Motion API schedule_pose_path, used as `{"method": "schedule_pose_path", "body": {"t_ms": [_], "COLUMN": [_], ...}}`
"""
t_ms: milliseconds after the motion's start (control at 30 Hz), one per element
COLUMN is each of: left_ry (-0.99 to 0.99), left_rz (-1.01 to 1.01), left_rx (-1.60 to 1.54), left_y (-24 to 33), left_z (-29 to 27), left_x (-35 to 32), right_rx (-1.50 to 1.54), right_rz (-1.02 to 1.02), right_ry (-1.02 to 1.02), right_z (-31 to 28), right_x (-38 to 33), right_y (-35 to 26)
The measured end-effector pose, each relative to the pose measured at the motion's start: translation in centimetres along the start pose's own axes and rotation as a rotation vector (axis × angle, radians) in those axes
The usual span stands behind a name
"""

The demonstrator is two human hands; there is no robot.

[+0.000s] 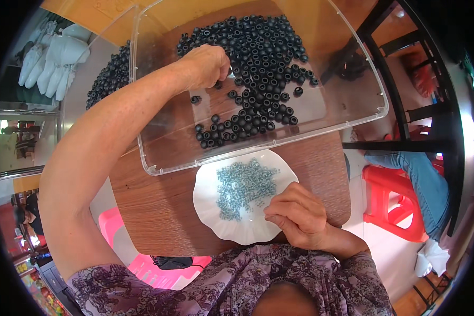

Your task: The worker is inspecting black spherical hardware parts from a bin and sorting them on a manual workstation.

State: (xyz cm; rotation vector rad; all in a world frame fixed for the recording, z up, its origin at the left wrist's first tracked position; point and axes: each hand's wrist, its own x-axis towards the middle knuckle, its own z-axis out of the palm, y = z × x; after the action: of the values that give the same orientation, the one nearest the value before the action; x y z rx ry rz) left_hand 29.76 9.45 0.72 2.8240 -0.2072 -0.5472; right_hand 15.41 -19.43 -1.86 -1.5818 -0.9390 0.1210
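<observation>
My left hand [208,66] reaches over a transparent plastic bin [263,146] with its fingers curled down among black round beads [266,63] that have holes. Something small and shiny shows by its fingertips; I cannot make out what it is. Below the bin's near edge, a white scalloped plate [204,203] holds a heap of tiny pale teal ring-like beads [242,181]. At the plate's right rim my right hand [297,216] is closed, thumb and fingers pinched together. What it pinches, if anything, is too small to tell.
A brown wooden table [163,210] carries the bin and plate. More black beads [110,76] lie left of the bin. A red plastic stool [392,203] and a seated person's jeans leg [424,184] are at the right, beside a black frame [405,145]. A pink stool [163,268] shows below.
</observation>
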Motion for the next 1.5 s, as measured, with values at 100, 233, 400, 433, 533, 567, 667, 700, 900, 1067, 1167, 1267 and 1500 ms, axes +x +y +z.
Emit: {"method": "schedule_pose_path", "body": {"t_ms": [100,233,400,433,533,567,667,700,900,1067,1167,1267,1500], "left_ry": [0.000,-0.097,0.014,0.020,-0.017,0.013,0.165,0.179,0.272,0.269,0.303,0.331,0.425], "left_rz": [0.066,0.020,0.127,0.129,0.106,0.058,0.032,0.031,0.257,0.365,0.382,0.404,0.321], "left_rx": [0.058,0.128,0.230,0.233,0.009,-0.351,-0.865,-0.859,-1.313,-1.554,-1.738,-1.789,-1.896], "left_y": [-0.2,1.0,1.0,1.0,2.4,2.7,4.7,5.6,9.0,9.8,10.7,11.3,13.4], "left_z": [0.2,0.5,1.0,0.5,-2.6,-3.3,-5.0,-5.4,-3.5,1.1,4.1,7.1,10.6], "left_x": [-0.1,-0.1,-1.0,-1.3,-2.9,-3.8,-8.2,-10.1,-17.6,-20.6,-21.2,-21.5,-21.7], "right_rx": [0.002,0.001,-0.023,-0.034,-0.070,-0.085,-0.097,-0.095,-0.131,-0.159,-0.222,-0.224,-0.144], "right_rz": [0.012,0.014,-0.006,-0.022,-0.029,-0.022,-0.041,-0.056,-0.095,-0.134,-0.161,-0.159,-0.053], "right_ry": [-0.003,0.003,0.019,0.027,0.048,0.056,0.064,0.061,0.068,0.070,0.084,0.092,0.138], "right_z": [-0.1,-0.1,-0.1,-0.1,-0.3,-0.3,-0.2,-0.1,0.6,1.0,0.8,0.2,0.7], "right_x": [0.0,0.2,0.1,0.2,-0.3,-0.5,-0.7,-0.7,-1.1,-1.8,-1.9,-1.6,-1.5], "right_y": [0.2,0.3,-0.3,-0.5,-0.8,-0.8,-1.5,-1.9,-3.7,-5.1,-5.4,-6.2,-7.2]}}
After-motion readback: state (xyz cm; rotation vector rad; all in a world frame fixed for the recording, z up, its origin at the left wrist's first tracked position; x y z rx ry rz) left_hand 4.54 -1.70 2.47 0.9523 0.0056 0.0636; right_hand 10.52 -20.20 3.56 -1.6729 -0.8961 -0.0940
